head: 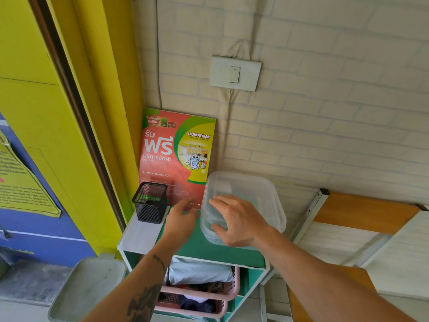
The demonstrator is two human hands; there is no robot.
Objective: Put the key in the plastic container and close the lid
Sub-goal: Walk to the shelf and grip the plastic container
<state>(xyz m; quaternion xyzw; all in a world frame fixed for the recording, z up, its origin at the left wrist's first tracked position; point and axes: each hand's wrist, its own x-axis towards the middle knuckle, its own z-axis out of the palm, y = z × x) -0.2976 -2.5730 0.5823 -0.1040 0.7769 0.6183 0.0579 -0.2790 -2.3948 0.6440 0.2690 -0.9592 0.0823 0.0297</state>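
A clear plastic container with its lid on stands on the green top of a small shelf unit, against the brick wall. My right hand lies over its near half: the fingers spread across the lid and the thumb presses the front rim. My left hand, blurred, hovers just left of the container with its fingers loosely apart, and I see nothing in it. No key is visible in this view.
A black mesh pen holder stands at the shelf's back left, in front of a red and green poster. Pink baskets of clothes fill the shelf below. A grey tray is lower left. A folded wooden table leans at right.
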